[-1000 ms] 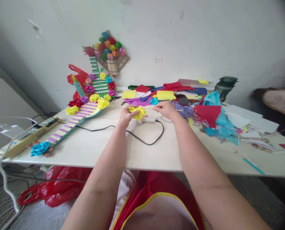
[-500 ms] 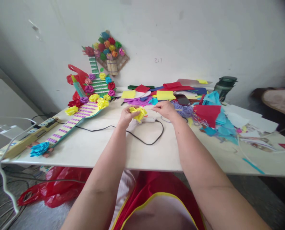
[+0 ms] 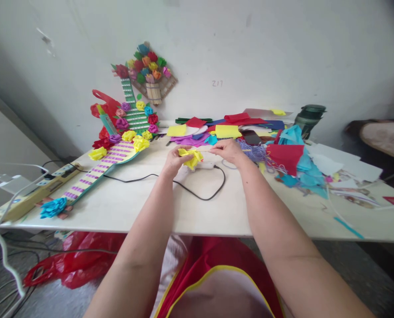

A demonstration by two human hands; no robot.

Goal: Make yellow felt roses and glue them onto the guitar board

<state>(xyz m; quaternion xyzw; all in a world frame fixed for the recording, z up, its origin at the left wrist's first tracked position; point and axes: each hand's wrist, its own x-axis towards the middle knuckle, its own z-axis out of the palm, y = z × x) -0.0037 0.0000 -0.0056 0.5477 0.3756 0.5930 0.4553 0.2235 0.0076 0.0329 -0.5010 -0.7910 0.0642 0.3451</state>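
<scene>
Yellow paper flower [image 3: 193,160] gripped in our left hand [image 3: 174,161], thin stick [image 3: 246,150] pinched in our right

Far left of our grip, we have a cream power strip [image 3: 34,198] with a white plug block [image 3: 17,184] beside it. Nearer on that side, a blue paper flower [image 3: 53,207] sits at the low end of a guitar-shaped piece [image 3: 99,171] with purple stripes; yellow paper blooms cluster at its other end. Behind that, left of the grip, a glue tube [image 3: 107,121] leans; we cannot read its label. Beside the tube, a green striped guitar-shaped piece [image 3: 137,118] stands against the wall, near a hanging bouquet [image 3: 152,73] of paper flowers.

At the grip itself, our left fingers close around the yellow flower, held above the table [image 3: 210,218]. Just right of it, our right hand [image 3: 229,151] pinches the stick between its fingertips. Below both hands lies a white tool [image 3: 205,166] with a looping black cord [image 3: 223,179]. On the wall above the grip we read handwritten figures [image 3: 217,83], seemingly "217".

Right of the grip come a dark phone [image 3: 250,137], purple strands [image 3: 250,148], a red paper square [image 3: 286,157], blue paper scraps [image 3: 311,176] and a dark bottle [image 3: 309,120]. Farthest right lie white sheets [image 3: 356,163].
</scene>
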